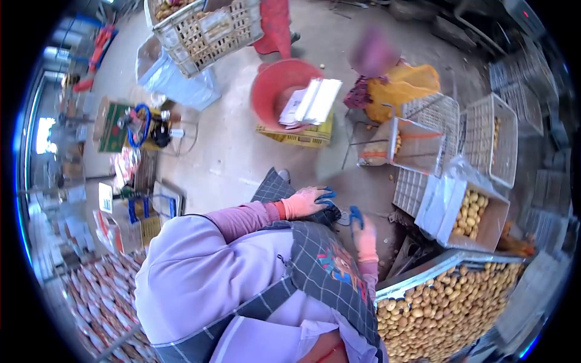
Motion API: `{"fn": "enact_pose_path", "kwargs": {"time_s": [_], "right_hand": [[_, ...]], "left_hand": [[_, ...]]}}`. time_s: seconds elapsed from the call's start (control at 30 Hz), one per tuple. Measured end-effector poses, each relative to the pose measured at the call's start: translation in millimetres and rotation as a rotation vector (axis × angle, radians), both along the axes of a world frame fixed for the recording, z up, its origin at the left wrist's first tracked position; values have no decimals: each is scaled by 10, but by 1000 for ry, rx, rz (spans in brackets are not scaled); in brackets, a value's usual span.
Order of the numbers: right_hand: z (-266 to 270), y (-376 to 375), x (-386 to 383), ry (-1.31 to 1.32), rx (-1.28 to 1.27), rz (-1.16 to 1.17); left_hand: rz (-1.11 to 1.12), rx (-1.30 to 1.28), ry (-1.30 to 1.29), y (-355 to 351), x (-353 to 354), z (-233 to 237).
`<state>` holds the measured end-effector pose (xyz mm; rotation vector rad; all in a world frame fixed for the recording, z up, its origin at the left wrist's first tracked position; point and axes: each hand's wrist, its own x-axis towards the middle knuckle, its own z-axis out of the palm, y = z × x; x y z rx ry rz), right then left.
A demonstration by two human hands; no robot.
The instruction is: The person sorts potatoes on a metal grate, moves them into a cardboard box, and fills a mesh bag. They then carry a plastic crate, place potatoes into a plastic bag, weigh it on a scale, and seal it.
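My left hand (307, 202), in a pink glove with blue fingertips, lies over the dark checked apron (310, 242) near my knee, fingers stretched and slightly spread. A crumpled black patch beside its fingertips is too small to identify. My right hand (363, 235), gloved the same way, hangs lower right beside the apron. Its fingers point forward, apart from one another, and I see nothing held in them. Below it is a large bin (417, 289) filled with small round yellow-brown produce. My shoe (344, 218) shows between the hands.
A red tub (266, 91) with white sheets sits on a yellow crate (296, 139) ahead. On the right stand a produce box (445, 224) and white crates (484, 136). Another person (402, 88) crouches beyond. A white basket (212, 36) is at upper left.
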<state>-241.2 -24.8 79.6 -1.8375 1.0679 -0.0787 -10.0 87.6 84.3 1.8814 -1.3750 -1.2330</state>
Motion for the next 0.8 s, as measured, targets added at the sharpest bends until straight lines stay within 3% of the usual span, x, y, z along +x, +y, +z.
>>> {"fn": "enact_pose_path", "kwargs": {"time_s": [0.1, 0.17, 0.23, 0.3, 0.4, 0.47, 0.5, 0.53, 0.57, 0.6, 0.67, 0.8], "right_hand": [[49, 383, 824, 98, -22, 316], [-40, 599, 1364, 83, -20, 356], [-24, 709, 1962, 8, -78, 458], [120, 794, 2661, -58, -164, 621], [355, 959, 3649, -162, -251, 785], [465, 1113, 4181, -233, -311, 865], [497, 1186, 4409, -235, -216, 924], [515, 1240, 4607, -234, -121, 985], [396, 1286, 4773, -154, -74, 1078], [119, 1378, 4826, -178, -138, 1080], [-206, 1534, 5038, 139, -97, 1308], [-318, 1933, 5247, 340, -220, 1798]], "left_hand": [[102, 49, 46, 679, 726, -115], [306, 70, 129, 1207, 1236, -187], [616, 215, 241, 1795, 1711, -329], [992, 59, 217, 2383, 2046, -274], [1489, 10, 244, 3839, 2148, -1121], [1822, 165, 350, 4716, 1805, -1332], [1751, 297, 298, 5155, 1486, -1385], [1515, 480, 83, 5463, 1152, -1327], [1452, 309, -176, 6004, 724, -1844], [1437, 434, -82, 5886, 665, -1647], [1498, 422, 69, 5716, 612, -1411], [1496, 388, 184, 5415, 1092, -1372]]}}
